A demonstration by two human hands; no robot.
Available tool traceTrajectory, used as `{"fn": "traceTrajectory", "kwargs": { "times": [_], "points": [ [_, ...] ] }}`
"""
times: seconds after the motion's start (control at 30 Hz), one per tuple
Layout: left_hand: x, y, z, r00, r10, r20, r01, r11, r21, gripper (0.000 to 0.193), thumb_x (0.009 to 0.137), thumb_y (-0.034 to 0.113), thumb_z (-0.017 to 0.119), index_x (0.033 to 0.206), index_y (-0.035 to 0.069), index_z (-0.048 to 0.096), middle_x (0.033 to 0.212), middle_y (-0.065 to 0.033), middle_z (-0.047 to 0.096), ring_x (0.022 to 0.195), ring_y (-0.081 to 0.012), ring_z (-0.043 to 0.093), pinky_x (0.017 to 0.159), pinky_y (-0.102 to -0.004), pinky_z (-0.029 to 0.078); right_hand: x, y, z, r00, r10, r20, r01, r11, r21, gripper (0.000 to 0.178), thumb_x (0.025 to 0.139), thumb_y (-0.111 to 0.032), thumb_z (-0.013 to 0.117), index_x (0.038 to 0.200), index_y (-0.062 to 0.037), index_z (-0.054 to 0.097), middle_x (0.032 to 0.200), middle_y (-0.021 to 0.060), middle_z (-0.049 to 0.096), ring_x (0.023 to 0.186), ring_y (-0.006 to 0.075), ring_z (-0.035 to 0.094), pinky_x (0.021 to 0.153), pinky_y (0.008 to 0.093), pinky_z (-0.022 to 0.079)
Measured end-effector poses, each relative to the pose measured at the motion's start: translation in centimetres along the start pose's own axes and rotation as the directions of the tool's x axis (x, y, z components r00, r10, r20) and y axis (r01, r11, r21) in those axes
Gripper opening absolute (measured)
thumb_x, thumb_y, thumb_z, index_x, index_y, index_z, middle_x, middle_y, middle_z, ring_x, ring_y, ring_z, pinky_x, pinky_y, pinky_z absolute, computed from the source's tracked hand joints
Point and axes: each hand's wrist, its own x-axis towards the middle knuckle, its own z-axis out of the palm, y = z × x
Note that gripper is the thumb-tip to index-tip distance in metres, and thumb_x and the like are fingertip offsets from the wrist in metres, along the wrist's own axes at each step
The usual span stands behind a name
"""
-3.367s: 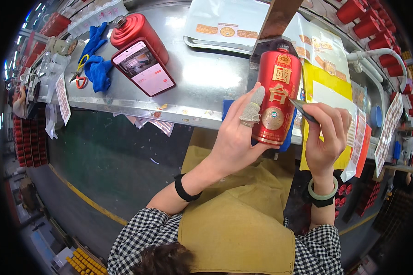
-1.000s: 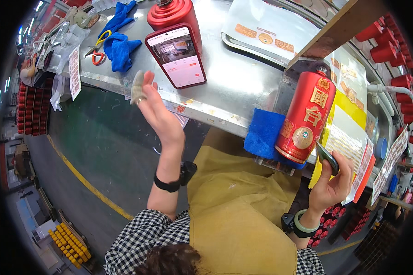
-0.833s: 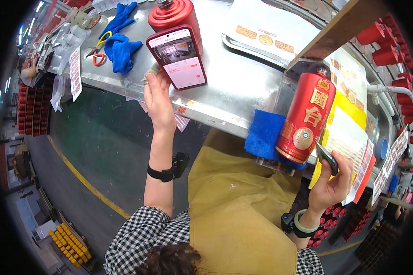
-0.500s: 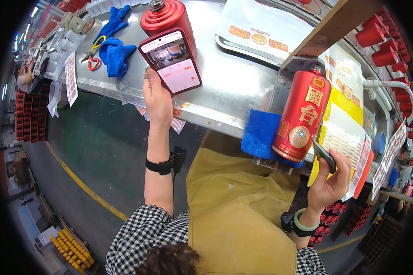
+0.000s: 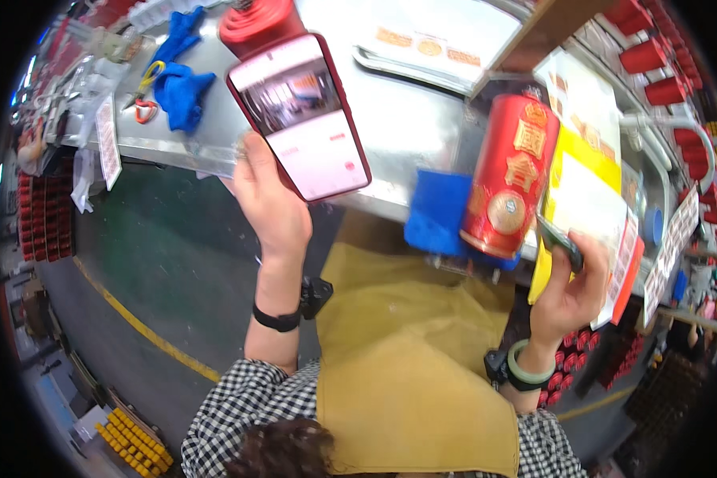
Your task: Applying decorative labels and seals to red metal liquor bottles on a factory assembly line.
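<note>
My left hand is closed around the lower left edge of a smartphone in a dark red case, its lit screen toward me. Behind the phone, a second red bottle is partly covered. My right hand pinches a small dark tool with a pointed tip; its exact kind is unclear. That tip is close to the lower right side of a red bottle with raised gold characters and a round gold emblem. The bottle lies on a blue cloth at the table's near edge.
Scissors with yellow and red handles lie by another blue cloth on the metal table. A wooden post rises beyond the bottle. Printed sheets and a yellow folder lie at right, near red cups.
My left hand has drawn the phone nearer to me, off the far bottle and past the table's front edge. The right hand stays beside the bottle, still pinching the tool. The view has shifted slightly.
</note>
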Motion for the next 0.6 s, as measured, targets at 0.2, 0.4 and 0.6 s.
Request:
{"fn": "traceTrajectory", "kwargs": {
  "times": [0.2, 0.4, 0.6],
  "points": [
    [2.3, -0.2, -1.1, 0.999, -0.023, 0.026, 0.019, 0.988, 0.151, 0.037, 0.112, 0.03, 0.047, 0.111, -0.004, 0.062, 0.11, -0.0129, 0.071, 0.093, -0.0178, 0.07, 0.083, -0.033, 0.057, 2.1, -2.2, -1.4, 0.903, 0.344, 0.259, -0.415, 0.537, 0.734, 0.042, 0.095, -0.016, 0.067, 0.128, 0.0024, 0.048, 0.101, 0.007, 0.056, 0.091, 0.0151, 0.053, 0.083, 0.028, 0.044],
    [2.5, -0.4, -2.0, 1.0, -0.004, -0.029, 0.009, 0.989, 0.148, 0.037, 0.112, 0.028, 0.046, 0.121, -0.006, 0.059, 0.119, -0.0151, 0.069, 0.103, -0.0226, 0.07, 0.088, -0.0358, 0.057, 2.0, 1.2, -5.4, 0.725, -0.195, 0.661, -0.579, 0.347, 0.738, 0.048, 0.071, -0.036, 0.095, 0.084, -0.0063, 0.059, 0.084, 0.0024, 0.052, 0.074, 0.0134, 0.044, 0.065, 0.0269, 0.034],
    [3.2, -2.2, -2.5, 0.998, 0.066, -0.002, -0.064, 0.979, 0.195, 0.04, 0.112, 0.03, 0.047, 0.12, -0.008, 0.058, 0.12, -0.016, 0.068, 0.102, -0.0216, 0.069, 0.088, -0.0349, 0.057, 2.8, 0.9, -7.8, 0.424, -0.383, 0.82, -0.657, 0.494, 0.57, 0.03, 0.084, -0.027, 0.086, 0.09, -0.0007, 0.073, 0.092, 0.0093, 0.071, 0.078, 0.0209, 0.067, 0.068, 0.0315, 0.052]
  ]
}}
